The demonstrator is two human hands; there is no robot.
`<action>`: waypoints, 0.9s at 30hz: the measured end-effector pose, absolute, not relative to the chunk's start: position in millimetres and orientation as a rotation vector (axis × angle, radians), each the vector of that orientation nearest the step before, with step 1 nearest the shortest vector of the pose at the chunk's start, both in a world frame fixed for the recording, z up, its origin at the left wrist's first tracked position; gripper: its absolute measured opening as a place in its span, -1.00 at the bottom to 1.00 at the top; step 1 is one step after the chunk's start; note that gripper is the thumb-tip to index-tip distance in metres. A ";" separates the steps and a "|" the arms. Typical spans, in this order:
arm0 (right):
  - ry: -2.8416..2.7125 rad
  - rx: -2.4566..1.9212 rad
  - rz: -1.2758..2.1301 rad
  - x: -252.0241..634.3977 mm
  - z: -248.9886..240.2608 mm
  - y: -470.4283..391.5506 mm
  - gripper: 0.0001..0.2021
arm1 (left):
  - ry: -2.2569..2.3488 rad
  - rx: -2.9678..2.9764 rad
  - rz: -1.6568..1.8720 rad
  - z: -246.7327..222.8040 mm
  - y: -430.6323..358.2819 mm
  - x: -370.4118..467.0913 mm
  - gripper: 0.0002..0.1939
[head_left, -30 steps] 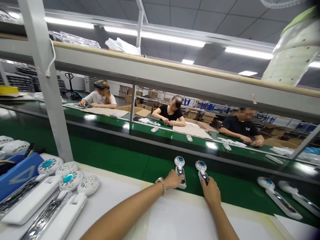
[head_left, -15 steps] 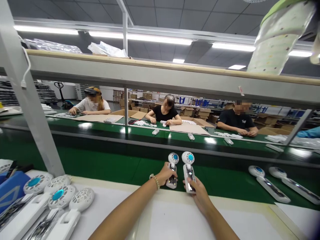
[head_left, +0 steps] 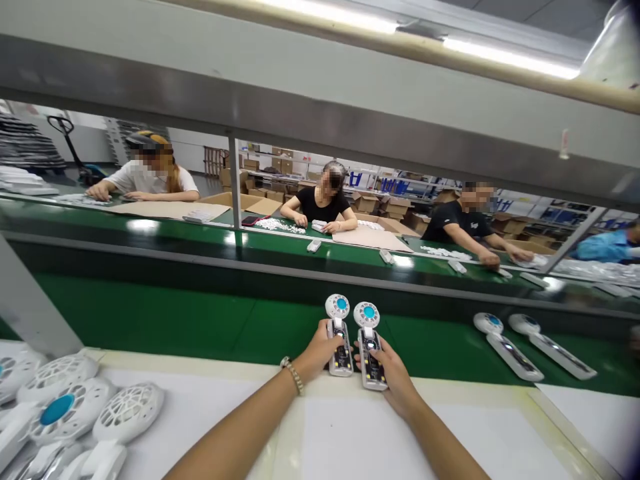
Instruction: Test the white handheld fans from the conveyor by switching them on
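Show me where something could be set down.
Green belt is bare between the grey post and the left hand, and between the right hand and two loose fans; white worktop is bare between the forearms. White fans crowd the left corner.

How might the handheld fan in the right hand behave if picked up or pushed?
The handheld fan in the right hand is probably stiff, given its rigid-looking casing. Its exposed circuit board makes it look fragile. Pushed, it may slide, not roll: its handle is boxy.
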State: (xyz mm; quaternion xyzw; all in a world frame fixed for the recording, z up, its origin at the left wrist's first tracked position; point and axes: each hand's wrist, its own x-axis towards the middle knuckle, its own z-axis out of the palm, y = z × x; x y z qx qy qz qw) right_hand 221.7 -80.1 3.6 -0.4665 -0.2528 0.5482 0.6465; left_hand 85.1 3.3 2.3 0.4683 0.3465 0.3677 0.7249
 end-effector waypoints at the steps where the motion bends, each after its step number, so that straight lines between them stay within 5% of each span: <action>1: -0.587 -1.069 1.247 222.0 3.2 -80.5 -0.41 | 0.754 1.041 0.802 1.3 2.8 85.0 -0.61; 27: -0.674 -1.065 1.239 221.3 4.3 -87.1 -0.41 | 0.605 1.147 0.759 -4.2 -3.2 82.7 -0.55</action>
